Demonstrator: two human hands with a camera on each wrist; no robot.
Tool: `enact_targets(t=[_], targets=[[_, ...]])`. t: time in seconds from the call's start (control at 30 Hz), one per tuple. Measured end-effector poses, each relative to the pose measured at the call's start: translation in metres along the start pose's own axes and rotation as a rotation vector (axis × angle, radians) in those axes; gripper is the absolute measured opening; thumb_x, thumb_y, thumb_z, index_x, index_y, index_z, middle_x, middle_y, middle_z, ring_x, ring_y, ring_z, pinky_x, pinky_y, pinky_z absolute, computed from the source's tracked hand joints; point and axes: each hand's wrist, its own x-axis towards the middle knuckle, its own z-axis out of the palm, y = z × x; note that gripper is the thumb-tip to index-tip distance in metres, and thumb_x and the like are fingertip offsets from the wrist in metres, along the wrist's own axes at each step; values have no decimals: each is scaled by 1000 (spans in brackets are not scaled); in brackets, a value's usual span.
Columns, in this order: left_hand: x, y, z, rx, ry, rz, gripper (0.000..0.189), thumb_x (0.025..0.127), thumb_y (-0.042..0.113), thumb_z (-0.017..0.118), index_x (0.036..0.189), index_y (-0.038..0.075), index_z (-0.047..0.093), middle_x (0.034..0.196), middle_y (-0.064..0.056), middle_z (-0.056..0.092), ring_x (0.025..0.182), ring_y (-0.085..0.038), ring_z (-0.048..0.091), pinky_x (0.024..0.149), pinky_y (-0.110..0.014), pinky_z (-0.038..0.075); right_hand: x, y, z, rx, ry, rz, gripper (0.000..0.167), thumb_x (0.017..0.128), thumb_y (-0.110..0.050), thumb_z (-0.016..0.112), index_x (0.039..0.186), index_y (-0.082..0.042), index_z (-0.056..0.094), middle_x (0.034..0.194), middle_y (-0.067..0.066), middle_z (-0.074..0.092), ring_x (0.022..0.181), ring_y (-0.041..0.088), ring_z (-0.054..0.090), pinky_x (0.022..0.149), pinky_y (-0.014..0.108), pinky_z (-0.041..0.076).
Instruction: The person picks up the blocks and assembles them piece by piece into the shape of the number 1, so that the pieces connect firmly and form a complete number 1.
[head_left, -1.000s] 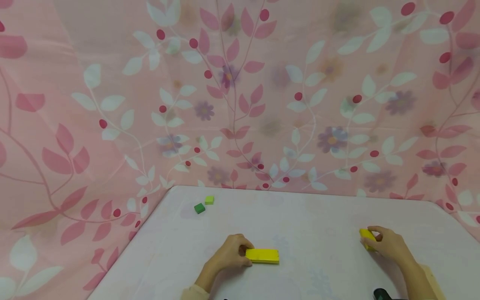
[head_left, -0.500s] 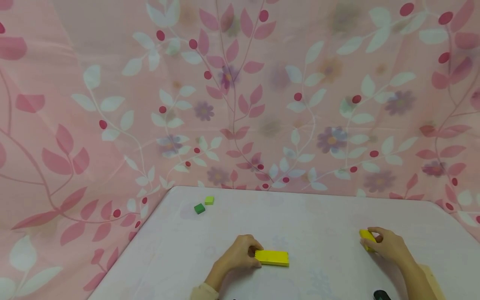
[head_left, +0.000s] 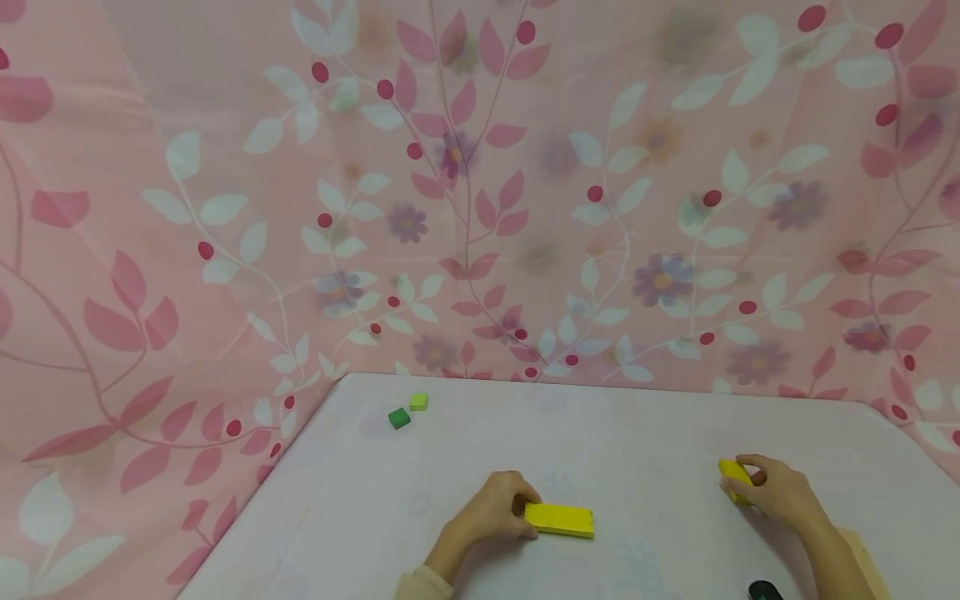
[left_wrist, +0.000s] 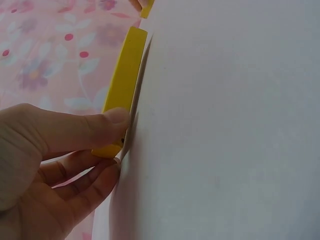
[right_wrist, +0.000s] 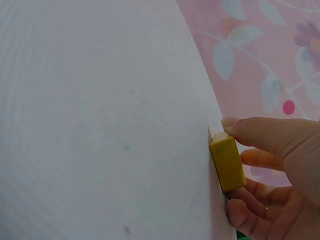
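In the head view my left hand [head_left: 495, 507] grips the left end of a long yellow block [head_left: 561, 520], thumb on the near side and fingers on the far side. The left wrist view shows the thumb across this yellow block [left_wrist: 122, 82], with a shadow along it on the white tabletop. I cannot tell whether it touches the table. At the right, my right hand [head_left: 780, 490] pinches another yellow block [head_left: 735, 481] between thumb and fingers. One small rectangular face of this block [right_wrist: 228, 164] shows in the right wrist view; the two blocks are well apart.
On the white table [head_left: 420, 467], a dark green block [head_left: 399, 418] and a light green block [head_left: 418, 402] lie at the far left. A black object [head_left: 765, 590] is cut off at the bottom edge. A pink floral cloth [head_left: 480, 208] hangs behind the table.
My left hand has moved to the right with the long yellow block, towards the right hand. The right hand and its block stay almost in place. Both green blocks have not moved.
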Motion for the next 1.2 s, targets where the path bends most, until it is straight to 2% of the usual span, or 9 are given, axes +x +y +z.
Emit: enact_targets(t=[0.37, 0.63, 0.87, 1.0, 1.1, 1.2], targets=[[2, 4, 6, -1, 1, 5, 31, 67, 8, 84, 95, 3, 73, 78, 8, 57, 69, 1, 50, 64, -12, 45, -1, 0, 0, -33, 3, -38, 72, 83, -41, 67, 121, 17, 46, 88, 25, 61, 77, 28, 58, 61, 35, 49], [1, 6, 7, -3, -1, 7, 30, 66, 7, 84, 94, 2, 73, 76, 8, 56, 68, 2, 48, 63, -12, 45, 0, -2, 1, -62, -2, -53, 72, 83, -43, 66, 120, 15, 48, 90, 27, 62, 78, 29, 59, 61, 36, 49], [1, 4, 8, 1, -2, 25, 30, 66, 8, 85, 93, 3, 73, 77, 8, 57, 69, 3, 48, 64, -12, 45, -1, -7, 2, -36, -12, -39, 74, 82, -45, 68, 120, 15, 48, 89, 25, 62, 72, 21, 58, 58, 30, 48], [0, 4, 8, -21, -3, 9, 31, 66, 8, 85, 94, 3, 73, 77, 9, 56, 69, 2, 48, 63, -12, 45, -2, -10, 3, -6, -24, -29, 75, 81, -45, 69, 119, 16, 48, 88, 24, 61, 67, 17, 56, 57, 29, 48], [0, 5, 8, -38, -7, -5, 31, 66, 8, 84, 94, 3, 73, 77, 9, 57, 69, 2, 48, 64, -12, 45, -2, -13, 4, 14, -50, -24, 74, 82, -45, 68, 120, 16, 48, 90, 25, 60, 69, 17, 56, 59, 31, 50], [-1, 6, 8, -48, -8, -15, 31, 66, 7, 84, 94, 3, 73, 77, 9, 57, 68, 2, 48, 64, -13, 45, -3, -14, 4, 12, -64, -56, 72, 83, -42, 68, 119, 17, 49, 98, 31, 59, 73, 21, 57, 63, 33, 50]])
